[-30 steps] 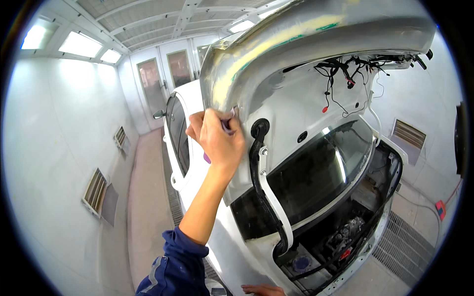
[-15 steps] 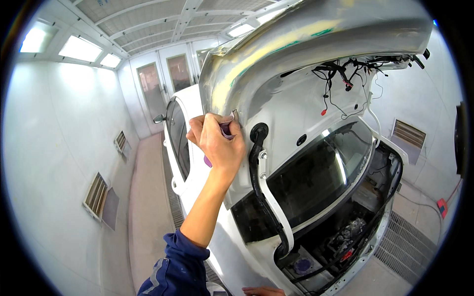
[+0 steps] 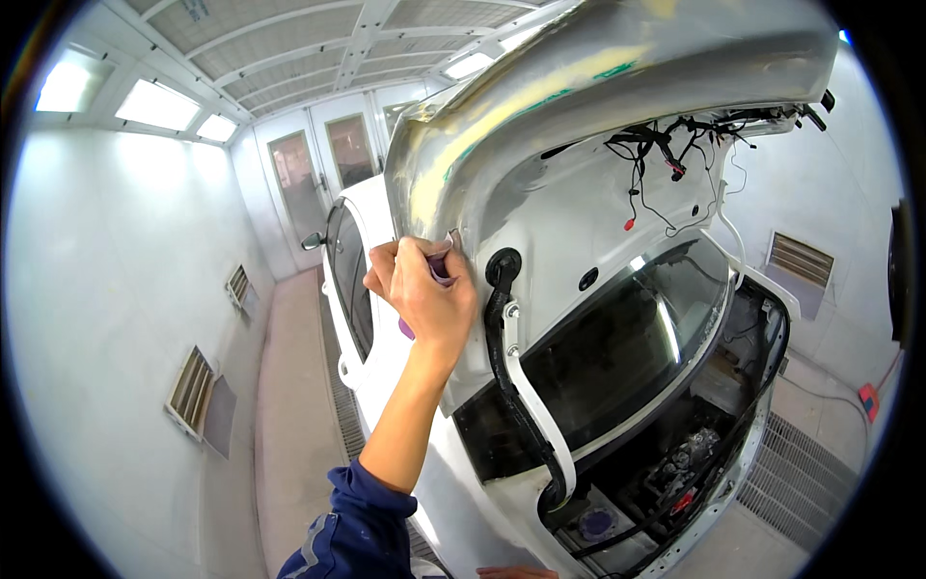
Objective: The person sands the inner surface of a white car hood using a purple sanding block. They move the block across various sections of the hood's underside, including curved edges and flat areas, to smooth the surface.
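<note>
**Under the raised boot lid, a hand presses a purple pad to the metal**

Beneath the lifted boot lid (image 3: 598, 106) of a white car (image 3: 386, 386), the left hand (image 3: 424, 289) reaches up with its fingers curled and pinched around a small purple pad (image 3: 439, 265), pressed flat against the lid's lower corner. More purple shows below the palm. The lid's outer skin is bare, dull grey metal, curved and streaked with yellow and green smears; its inner face is smooth white, with loose black wires (image 3: 675, 145) hanging in a tangle. A thick black ribbed hose (image 3: 502, 328) drops from a round grommet just beside the hand, alongside a white curved hinge arm (image 3: 540, 415). The rear window (image 3: 617, 347) is dark and glossy. The forearm rises from a blue sleeve (image 3: 357, 531). The right hand (image 3: 516, 572) barely shows at the lower edge; whether it is spread or gripping cannot be told. Pale, matt walls with slatted vents (image 3: 193, 391) surround the car.
</note>
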